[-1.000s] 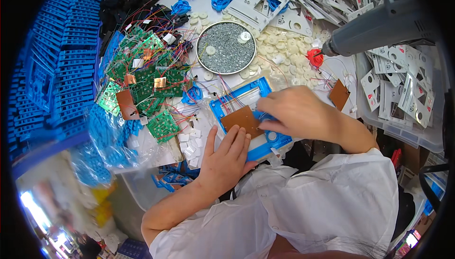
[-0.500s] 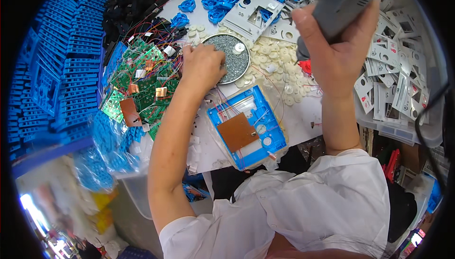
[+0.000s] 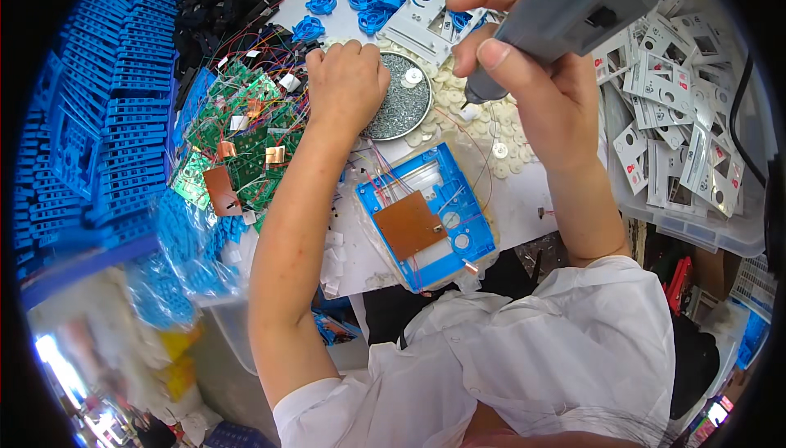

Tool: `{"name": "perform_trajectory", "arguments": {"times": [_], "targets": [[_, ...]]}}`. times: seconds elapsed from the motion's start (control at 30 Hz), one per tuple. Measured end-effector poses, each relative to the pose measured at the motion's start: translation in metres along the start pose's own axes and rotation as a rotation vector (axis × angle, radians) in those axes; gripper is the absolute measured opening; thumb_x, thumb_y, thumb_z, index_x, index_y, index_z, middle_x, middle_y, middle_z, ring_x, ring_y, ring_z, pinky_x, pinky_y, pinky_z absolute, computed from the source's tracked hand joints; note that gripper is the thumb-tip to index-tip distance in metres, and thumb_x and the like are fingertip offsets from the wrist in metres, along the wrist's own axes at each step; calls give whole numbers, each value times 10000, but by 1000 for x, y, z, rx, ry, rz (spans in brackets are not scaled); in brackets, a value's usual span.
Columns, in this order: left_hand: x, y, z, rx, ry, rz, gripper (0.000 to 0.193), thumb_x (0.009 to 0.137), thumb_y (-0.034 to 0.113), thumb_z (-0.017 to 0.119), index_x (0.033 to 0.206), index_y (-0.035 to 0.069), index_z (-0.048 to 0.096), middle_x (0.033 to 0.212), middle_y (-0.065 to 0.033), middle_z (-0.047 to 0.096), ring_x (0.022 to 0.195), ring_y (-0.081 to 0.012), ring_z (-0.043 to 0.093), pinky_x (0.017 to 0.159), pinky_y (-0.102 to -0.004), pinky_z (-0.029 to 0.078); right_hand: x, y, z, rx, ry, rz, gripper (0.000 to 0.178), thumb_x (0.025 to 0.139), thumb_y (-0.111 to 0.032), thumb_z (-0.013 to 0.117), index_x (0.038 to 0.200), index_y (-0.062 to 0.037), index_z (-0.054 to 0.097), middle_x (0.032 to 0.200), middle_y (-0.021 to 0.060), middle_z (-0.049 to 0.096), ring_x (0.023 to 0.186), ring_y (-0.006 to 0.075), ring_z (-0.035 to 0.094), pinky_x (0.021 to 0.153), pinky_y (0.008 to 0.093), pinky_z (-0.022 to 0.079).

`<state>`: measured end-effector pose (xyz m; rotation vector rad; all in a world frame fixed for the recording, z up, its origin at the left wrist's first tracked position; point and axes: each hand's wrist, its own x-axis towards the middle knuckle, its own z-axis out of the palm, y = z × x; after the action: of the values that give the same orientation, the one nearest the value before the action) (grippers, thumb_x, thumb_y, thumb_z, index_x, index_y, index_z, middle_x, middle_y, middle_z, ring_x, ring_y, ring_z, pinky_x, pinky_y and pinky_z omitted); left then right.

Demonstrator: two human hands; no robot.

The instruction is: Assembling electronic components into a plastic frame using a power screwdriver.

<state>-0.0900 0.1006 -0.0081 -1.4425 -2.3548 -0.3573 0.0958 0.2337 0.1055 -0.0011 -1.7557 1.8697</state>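
Note:
My right hand (image 3: 536, 79) is wrapped round a grey electric screwdriver (image 3: 565, 18), raised over the bench with its bit pointing down and left. My left hand (image 3: 345, 88) curls at the left rim of a round tin (image 3: 399, 136) full of small metal screws (image 3: 401, 104). Its fingertips are hidden, and I cannot see what they hold. A white disc (image 3: 413, 77) lies on the screws. Below the tin, a blue plastic housing (image 3: 471, 202) rests on clear plastic, with a brown circuit board (image 3: 408, 225) and thin wires on it.
Green circuit boards (image 3: 262, 149) with wires are heaped at the left, beside stacked blue plastic parts (image 3: 135, 79). Pale discs (image 3: 508, 133) lie scattered right of the tin. A clear bin (image 3: 712, 235) of white panels (image 3: 663, 79) stands right. A black cable (image 3: 739, 112) hangs there.
My right hand has brought the screwdriver left and tilted it so its bit shows. My left hand has shifted slightly up and left at the tin. The blue housing stays in place.

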Motion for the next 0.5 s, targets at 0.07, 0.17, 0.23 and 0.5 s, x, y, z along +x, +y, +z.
{"name": "perform_trajectory", "arguments": {"times": [0.07,0.17,0.23,0.5], "targets": [[1,-3,6,32,-13,-35,193,940,263,633,842,109,697,863,-60,689,895,-264,658,846,-482,405,-2,1,7,31,-17,9,735,942,13,668,1561,22,273,1391,184,501,1000,148,653,859,296,544],[6,-9,5,15,-57,-8,207,948,287,622,859,117,699,853,-52,695,880,-262,662,824,-475,395,0,12,6,-45,-48,-79,637,916,-31,670,1481,27,382,1190,175,662,886,176,690,850,356,568],[6,-14,0,34,-5,-14,194,945,287,630,876,119,699,864,-45,696,893,-261,660,824,-474,387,-3,14,9,-81,-74,-58,583,943,-95,627,1463,41,401,1158,178,674,906,183,694,852,352,562],[-32,14,-76,-148,178,-95,79,930,211,706,936,133,716,868,-2,682,888,-224,628,889,-451,348,-27,5,11,98,-95,91,715,905,-363,697,1458,-9,412,896,74,594,762,190,603,756,375,527]]}}
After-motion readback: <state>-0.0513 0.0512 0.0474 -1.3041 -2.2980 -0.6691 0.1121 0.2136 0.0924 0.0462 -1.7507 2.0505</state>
